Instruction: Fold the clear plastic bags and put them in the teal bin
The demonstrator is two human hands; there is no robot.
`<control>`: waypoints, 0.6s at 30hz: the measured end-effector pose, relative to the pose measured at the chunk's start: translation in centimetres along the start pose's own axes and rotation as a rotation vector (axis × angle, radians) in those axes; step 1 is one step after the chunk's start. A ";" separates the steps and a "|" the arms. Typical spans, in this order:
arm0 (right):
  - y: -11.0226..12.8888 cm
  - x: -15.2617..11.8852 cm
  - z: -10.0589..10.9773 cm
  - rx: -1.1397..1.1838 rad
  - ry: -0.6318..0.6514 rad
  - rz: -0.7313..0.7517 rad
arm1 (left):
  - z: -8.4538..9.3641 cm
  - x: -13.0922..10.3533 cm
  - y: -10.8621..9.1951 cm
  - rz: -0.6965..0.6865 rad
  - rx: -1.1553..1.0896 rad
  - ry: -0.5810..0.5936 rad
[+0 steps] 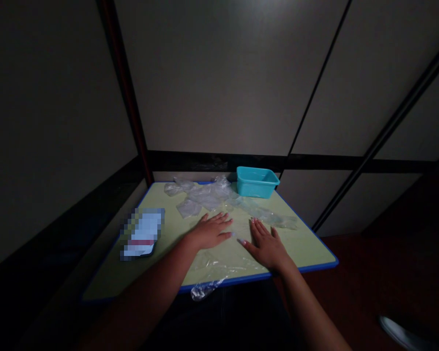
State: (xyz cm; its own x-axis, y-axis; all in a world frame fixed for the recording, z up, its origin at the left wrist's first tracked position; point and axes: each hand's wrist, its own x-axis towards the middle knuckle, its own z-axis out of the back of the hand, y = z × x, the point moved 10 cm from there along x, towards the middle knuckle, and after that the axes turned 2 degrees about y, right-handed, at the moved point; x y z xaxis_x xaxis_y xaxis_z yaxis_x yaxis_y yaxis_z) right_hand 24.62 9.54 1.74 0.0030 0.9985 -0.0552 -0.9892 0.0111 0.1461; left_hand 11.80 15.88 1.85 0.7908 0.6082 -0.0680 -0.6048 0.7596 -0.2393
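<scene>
Film [207, 288]: clear, thin and colourless, laid as a wrinkled sheet on the near half of the table [310, 248]; bright highlights along the creases; crumpled end bent over the near edge and hanging just below. Farther back, bags [201, 197] of similar clear plastic, hazy and creased, overlapping in a loose heap; flatter strip [274, 214] of plastic trailing toward the right edge. Tabletop pale yellow-green, bordered in blue. Tub [256, 189], turquoise, upright at the far right corner; phone [143, 235], partly pixelated, flat near the left edge. Pale surface exposed between phone and left forearm [163, 280], and from right hand [269, 247] out to the right edge; wall [219, 97] close behind the far edge. Left hand [211, 233] and right hand both palm down, fingers extended and slightly spread, thumbs directed inward, well-marked gap between. Film between and in front of both hands, hanging end nearest the left wrist; extent beneath the palms impossible to tell.
</scene>
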 end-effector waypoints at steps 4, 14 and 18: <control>0.0 0.1 -0.1 -0.002 -0.010 0.004 | 0.2 0.0 2.2 0.108 0.023 -0.021; 0.0 0.0 0.1 0.010 -0.004 0.003 | 2.5 -0.8 2.4 0.174 0.005 -0.143; 0.1 -0.1 0.2 0.019 0.003 -0.004 | 2.1 -0.9 -1.1 -0.038 -0.062 -0.077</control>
State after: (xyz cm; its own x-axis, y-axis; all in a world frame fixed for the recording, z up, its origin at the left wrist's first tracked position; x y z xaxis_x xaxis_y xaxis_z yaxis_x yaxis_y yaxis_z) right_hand 24.57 9.50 1.98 0.0062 0.9983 -0.0585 -0.9863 0.0158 0.1642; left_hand 11.54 14.96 4.17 0.8019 0.5972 0.0158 -0.5661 0.7680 -0.2996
